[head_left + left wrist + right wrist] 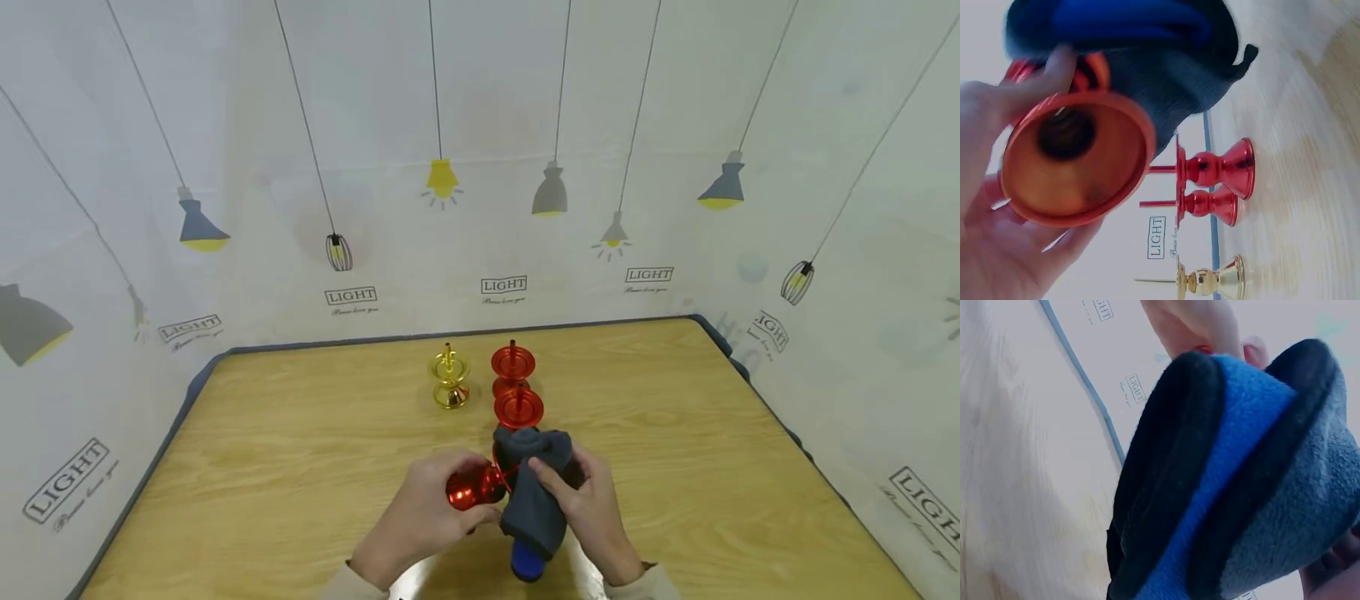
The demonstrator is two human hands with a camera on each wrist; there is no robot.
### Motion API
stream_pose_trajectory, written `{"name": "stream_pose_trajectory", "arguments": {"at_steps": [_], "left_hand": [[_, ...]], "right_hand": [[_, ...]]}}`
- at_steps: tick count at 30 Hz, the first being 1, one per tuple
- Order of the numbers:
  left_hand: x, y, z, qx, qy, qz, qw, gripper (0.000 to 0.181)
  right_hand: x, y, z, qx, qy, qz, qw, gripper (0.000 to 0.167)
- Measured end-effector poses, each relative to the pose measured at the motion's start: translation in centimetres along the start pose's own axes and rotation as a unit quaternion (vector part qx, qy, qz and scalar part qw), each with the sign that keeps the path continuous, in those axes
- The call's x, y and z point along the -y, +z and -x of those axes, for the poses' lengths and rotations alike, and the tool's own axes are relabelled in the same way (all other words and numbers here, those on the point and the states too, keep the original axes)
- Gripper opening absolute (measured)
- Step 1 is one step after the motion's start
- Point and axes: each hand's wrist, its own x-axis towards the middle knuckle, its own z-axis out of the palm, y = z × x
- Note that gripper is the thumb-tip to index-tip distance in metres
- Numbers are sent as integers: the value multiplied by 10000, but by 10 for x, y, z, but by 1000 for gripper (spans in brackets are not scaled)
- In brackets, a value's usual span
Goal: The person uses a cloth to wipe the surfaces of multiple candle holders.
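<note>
My left hand (431, 510) grips a shiny red metal candle holder (465, 490) by its base, tipped on its side above the table. The hollow underside of its flared base (1041, 181) faces the left wrist camera. In my right hand (596, 508) is a folded cloth (536, 504), dark grey outside with a blue face, pinched between thumb and fingers. The cloth (1291, 506) lies over the holder's dish and spike end, hiding most of it. In the right wrist view the cloth covers most of the right fingers.
Beyond the hands two red candle holders, a nearer one (519, 408) and a farther one (513, 363), stand upright on the wooden table (300, 467). A gold candle holder (451, 375) stands to their left. A lamp-patterned backdrop (405, 250) surrounds the table's back and sides.
</note>
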Motion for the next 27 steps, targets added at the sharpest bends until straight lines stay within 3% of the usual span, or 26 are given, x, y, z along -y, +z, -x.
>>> {"name": "stream_pose_trajectory", "arguments": {"at_steps": [3,5,8,10,12,15,17,18,19,21,24,25,27], "left_hand": [[-5,5,-1,-510,361,-486,9969,38],[-3,5,-2,-500,376,-338,9975,33],[2,1,-2,20,155,439,9989,26],[8,-3,-3,494,-14,968,9941,21],[14,-7,-5,1047,-162,1570,9819,22],[24,-10,-7,1792,-247,2255,9573,33],[30,-10,-8,2112,-367,2659,9399,39],[31,-10,-8,2170,-387,2677,9379,40],[32,-10,-7,2155,-355,2599,9406,40],[31,-8,-5,1872,-310,2161,9578,38],[23,-2,-2,1109,-148,1210,9863,29],[20,1,-2,809,-74,873,9929,30],[13,7,-2,263,89,326,9991,34]], "right_hand": [[3,-1,-1,-37,-90,49,9999,21],[4,-2,-1,74,-55,34,10000,21],[3,-5,-1,358,-3,19,9994,22],[1,-7,-1,579,-17,-15,9983,23],[0,-9,-1,808,-96,-13,9967,23],[-4,-11,-1,1072,-168,-41,9941,22],[-5,-11,-1,1146,-172,-65,9932,23],[-6,-11,-1,1146,-149,-93,9933,23],[-6,-10,-1,1102,-132,-102,9938,23],[-6,-9,0,904,-110,-72,9958,23],[-5,-7,0,412,-88,46,9991,21],[-4,-6,0,220,-87,104,9997,20],[-3,-5,0,-102,-96,182,9997,20]]}}
